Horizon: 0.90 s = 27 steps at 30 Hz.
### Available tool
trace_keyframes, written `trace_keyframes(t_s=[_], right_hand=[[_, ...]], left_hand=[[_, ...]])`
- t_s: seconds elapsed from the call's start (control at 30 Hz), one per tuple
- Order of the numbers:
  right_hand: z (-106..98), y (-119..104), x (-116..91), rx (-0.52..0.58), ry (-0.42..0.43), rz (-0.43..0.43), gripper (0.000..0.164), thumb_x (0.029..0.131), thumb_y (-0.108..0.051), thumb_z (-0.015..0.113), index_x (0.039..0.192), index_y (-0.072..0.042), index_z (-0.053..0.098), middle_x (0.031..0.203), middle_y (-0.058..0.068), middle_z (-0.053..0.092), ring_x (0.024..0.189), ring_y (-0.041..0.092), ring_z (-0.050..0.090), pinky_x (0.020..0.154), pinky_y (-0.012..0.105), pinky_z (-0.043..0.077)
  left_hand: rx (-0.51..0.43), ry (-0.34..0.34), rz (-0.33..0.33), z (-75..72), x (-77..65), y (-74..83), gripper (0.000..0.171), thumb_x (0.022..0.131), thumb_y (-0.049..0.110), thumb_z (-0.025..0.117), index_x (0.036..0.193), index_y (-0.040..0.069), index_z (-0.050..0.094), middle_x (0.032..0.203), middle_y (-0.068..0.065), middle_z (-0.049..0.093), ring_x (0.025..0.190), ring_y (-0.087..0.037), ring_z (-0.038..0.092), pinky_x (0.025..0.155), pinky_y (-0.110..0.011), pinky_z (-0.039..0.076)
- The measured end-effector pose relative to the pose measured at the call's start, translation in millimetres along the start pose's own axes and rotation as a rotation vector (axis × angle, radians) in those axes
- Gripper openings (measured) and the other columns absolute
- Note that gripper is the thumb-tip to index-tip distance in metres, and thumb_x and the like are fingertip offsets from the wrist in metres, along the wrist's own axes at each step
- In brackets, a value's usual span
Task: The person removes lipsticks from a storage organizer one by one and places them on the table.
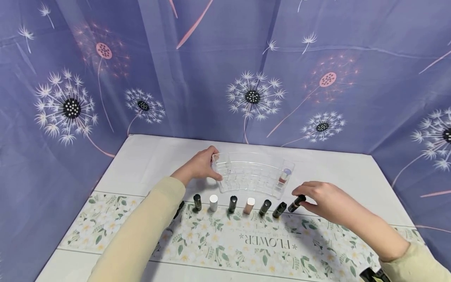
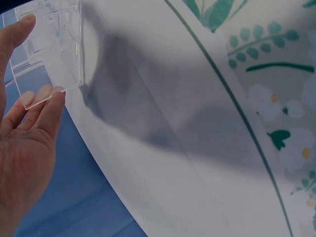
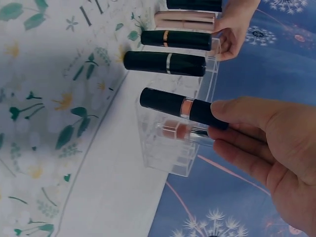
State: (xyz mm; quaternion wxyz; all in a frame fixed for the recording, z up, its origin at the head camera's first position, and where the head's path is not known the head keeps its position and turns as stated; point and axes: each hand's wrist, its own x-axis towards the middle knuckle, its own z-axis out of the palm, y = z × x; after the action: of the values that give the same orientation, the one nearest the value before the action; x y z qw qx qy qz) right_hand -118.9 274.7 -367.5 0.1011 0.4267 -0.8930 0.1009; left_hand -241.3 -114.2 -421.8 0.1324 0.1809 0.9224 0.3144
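Observation:
A clear acrylic lipstick organizer [image 1: 251, 188] with stepped, curved rows sits on the white tabletop in the head view. My left hand [image 1: 199, 166] grips its left end; in the left wrist view the fingers [image 2: 52, 111] lie against the clear end wall and the thumb is over the other side. At the organizer's right end stands a lipstick with a lavender top [image 1: 287, 171]. My right hand [image 1: 325, 199] pinches the upper end of a black lipstick [image 1: 295, 204] between thumb and fingers, just in front of that end. A copper-coloured band [image 3: 186, 107] rings this tube's middle.
Left of the held lipstick, several tubes stand in a row: black [image 1: 280, 210], black [image 1: 265, 207], rose-pink [image 1: 249, 206], black [image 1: 233, 204], white [image 1: 213, 203] and black [image 1: 197, 202]. Another dark item [image 1: 179, 209] is partly behind my left sleeve. A floral runner [image 1: 211, 246] crosses the table.

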Motion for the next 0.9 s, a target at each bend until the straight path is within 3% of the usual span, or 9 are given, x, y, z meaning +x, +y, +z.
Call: trace_keyframes(t_s=[0.47,0.9], right_hand=[[13.6,-1.6,-13.9,0.007,0.016,0.017,0.042,0.071,0.005,0.094,0.106,-0.011,0.078,0.101,0.001,0.077,0.084,0.018,0.074,0.069,0.033,0.062],[20.8,-3.9,-20.7,0.009,-0.035,0.041,0.038,0.075,0.004,0.092,0.107,-0.009,0.078,0.102,0.002,0.077,0.088,0.021,0.075,0.072,0.035,0.063]], left_hand=[[0.009,-0.013,-0.039,2.6,1.8,-0.2,0.084,0.078,0.028,0.097,0.143,0.007,0.048,0.116,-0.014,0.062,0.100,-0.026,0.054,0.088,-0.040,0.047],[-0.005,-0.013,-0.037,3.3,0.8,0.8,0.084,0.077,0.027,0.098,0.142,0.007,0.048,0.115,-0.015,0.062,0.097,-0.025,0.054,0.086,-0.040,0.047]])
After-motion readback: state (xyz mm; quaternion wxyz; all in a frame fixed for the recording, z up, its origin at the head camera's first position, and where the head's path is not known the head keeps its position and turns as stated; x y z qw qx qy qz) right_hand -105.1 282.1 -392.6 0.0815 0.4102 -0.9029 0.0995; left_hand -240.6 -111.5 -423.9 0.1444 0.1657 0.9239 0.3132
